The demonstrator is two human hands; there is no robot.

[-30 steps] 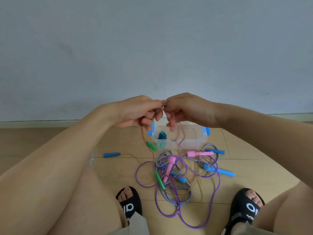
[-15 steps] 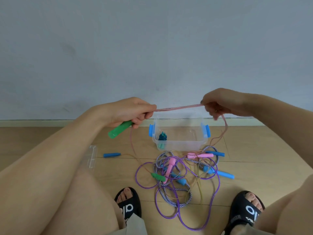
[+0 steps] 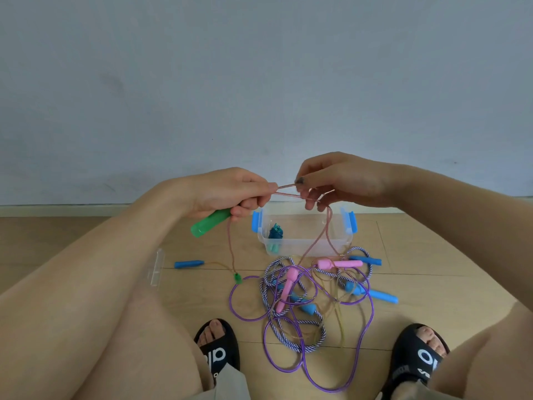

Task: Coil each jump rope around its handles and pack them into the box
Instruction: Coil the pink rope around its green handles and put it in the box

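Observation:
My left hand (image 3: 230,192) grips a green handle (image 3: 209,223) and pinches the pink cord (image 3: 284,190) of that rope. My right hand (image 3: 340,180) pinches the same cord a short way to the right, above the box. Strands of the cord hang down from both hands; one ends at a second small green handle (image 3: 237,278) on the floor. The clear plastic box (image 3: 305,243) with blue clips stands on the floor beneath my hands and holds a coiled teal rope (image 3: 275,236). A tangle of ropes (image 3: 302,313) with pink and blue handles lies in front of the box.
A loose blue handle (image 3: 189,264) lies left of the box beside a clear lid (image 3: 157,268). My feet in black sandals (image 3: 217,349) (image 3: 418,356) and my knees frame the rope pile. A grey wall rises behind the box.
My right hand has come back in toward my left hand, shortening the stretched span of pink cord. The floor end of the green-handled rope has slid left.

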